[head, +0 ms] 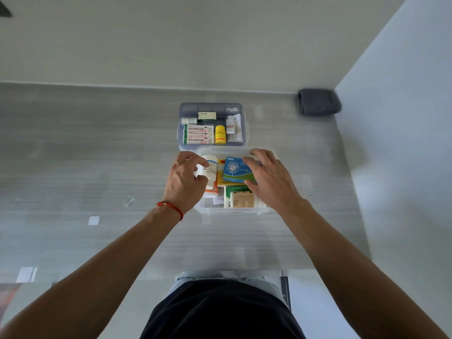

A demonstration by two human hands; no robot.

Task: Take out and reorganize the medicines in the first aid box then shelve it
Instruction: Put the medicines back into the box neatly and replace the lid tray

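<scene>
In the clear box [203, 209], left hand [184, 183] gripping one white bottle [209, 170], right hand [271, 178] pinching one blue packet [236, 170].

One head camera looks steeply down, close over the table [97, 167].

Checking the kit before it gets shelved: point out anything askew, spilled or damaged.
Nothing looks spilled or damaged. The blue-green medicine box under the right hand lies tilted across the packs below it in the clear box. The left hand holds a white bottle.
</scene>
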